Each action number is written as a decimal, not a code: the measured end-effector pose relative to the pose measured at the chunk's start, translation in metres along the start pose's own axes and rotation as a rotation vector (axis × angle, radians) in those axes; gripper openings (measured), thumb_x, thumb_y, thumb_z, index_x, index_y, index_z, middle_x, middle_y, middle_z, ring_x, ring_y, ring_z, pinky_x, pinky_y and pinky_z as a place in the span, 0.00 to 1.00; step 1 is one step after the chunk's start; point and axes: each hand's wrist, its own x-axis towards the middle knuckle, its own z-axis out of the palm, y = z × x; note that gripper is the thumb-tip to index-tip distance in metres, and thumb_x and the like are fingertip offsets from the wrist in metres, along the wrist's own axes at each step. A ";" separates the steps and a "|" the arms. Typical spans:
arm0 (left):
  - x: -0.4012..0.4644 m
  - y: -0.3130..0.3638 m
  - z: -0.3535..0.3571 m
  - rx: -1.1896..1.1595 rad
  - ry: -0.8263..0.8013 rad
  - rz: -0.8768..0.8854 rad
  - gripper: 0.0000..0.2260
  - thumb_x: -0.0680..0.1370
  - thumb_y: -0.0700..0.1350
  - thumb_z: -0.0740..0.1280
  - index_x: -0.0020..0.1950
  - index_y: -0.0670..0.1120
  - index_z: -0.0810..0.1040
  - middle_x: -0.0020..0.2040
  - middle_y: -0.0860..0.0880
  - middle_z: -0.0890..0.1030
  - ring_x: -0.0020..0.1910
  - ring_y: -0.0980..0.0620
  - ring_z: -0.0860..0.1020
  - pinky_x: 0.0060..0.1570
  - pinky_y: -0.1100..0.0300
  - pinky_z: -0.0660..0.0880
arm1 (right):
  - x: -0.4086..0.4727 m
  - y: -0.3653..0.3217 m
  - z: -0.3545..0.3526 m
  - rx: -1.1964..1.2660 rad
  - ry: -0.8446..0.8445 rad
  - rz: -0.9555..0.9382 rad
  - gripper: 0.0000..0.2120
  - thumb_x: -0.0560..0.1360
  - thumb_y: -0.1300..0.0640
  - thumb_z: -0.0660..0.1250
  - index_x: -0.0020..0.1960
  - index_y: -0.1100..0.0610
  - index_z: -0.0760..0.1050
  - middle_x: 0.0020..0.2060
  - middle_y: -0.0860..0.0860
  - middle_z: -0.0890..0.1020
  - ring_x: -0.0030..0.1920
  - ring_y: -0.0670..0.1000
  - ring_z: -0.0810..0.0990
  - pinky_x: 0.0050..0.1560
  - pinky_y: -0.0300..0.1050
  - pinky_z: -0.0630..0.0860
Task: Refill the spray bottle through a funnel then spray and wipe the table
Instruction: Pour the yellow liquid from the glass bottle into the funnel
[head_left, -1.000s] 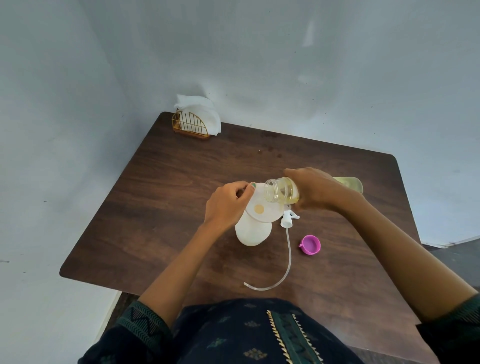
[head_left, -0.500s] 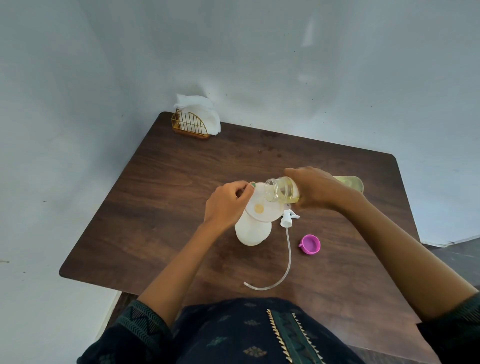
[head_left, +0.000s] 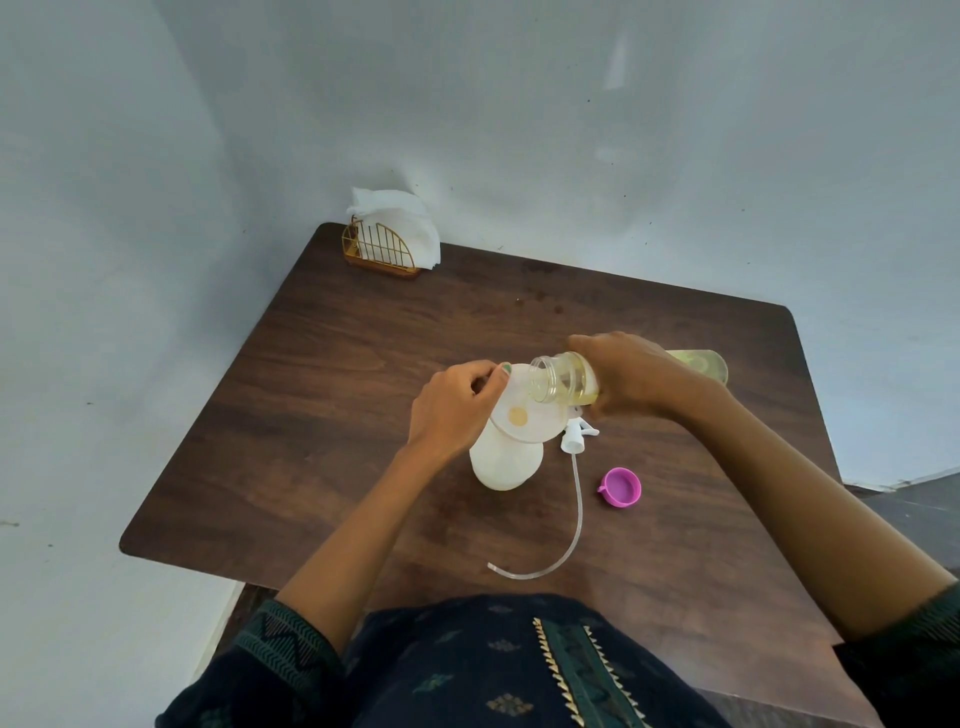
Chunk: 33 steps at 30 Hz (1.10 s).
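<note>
A white spray bottle (head_left: 505, 465) stands upright on the dark wooden table (head_left: 322, 395) with a pale funnel (head_left: 524, 413) in its neck. My left hand (head_left: 452, 408) pinches the funnel's left rim. My right hand (head_left: 631, 382) holds a clear refill bottle (head_left: 563, 383) of yellow liquid tipped on its side, its open mouth over the funnel. A little yellow liquid sits at the funnel's centre. The white spray head (head_left: 574, 435) with its long dip tube (head_left: 571, 519) lies on the table just right of the spray bottle.
A pink cap (head_left: 621, 487) lies on the table to the right of the tube. A gold wire holder with white napkins (head_left: 387, 236) stands at the far left corner. Walls close in behind and to the left of the table.
Nothing has visibly moved; both hands keep the same hold while the refill bottle stays tipped over the funnel.
</note>
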 end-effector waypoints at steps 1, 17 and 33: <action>0.000 0.000 0.000 0.003 -0.001 -0.001 0.17 0.80 0.56 0.58 0.42 0.48 0.79 0.34 0.48 0.79 0.31 0.55 0.71 0.31 0.59 0.65 | 0.000 0.001 0.000 -0.002 0.004 -0.001 0.18 0.63 0.57 0.75 0.48 0.56 0.70 0.39 0.50 0.79 0.40 0.54 0.78 0.39 0.50 0.76; -0.002 0.002 -0.001 -0.007 0.000 -0.005 0.17 0.80 0.56 0.57 0.42 0.49 0.80 0.31 0.52 0.77 0.30 0.55 0.70 0.31 0.60 0.64 | 0.000 0.000 -0.001 -0.012 0.003 -0.001 0.19 0.63 0.57 0.75 0.49 0.56 0.71 0.41 0.50 0.79 0.41 0.53 0.78 0.40 0.50 0.77; -0.003 0.002 -0.002 0.002 0.005 -0.014 0.17 0.80 0.56 0.58 0.41 0.48 0.79 0.29 0.53 0.73 0.30 0.55 0.70 0.31 0.60 0.63 | -0.001 0.000 -0.002 -0.033 -0.002 -0.005 0.17 0.64 0.58 0.74 0.49 0.56 0.70 0.40 0.50 0.79 0.41 0.54 0.78 0.36 0.46 0.71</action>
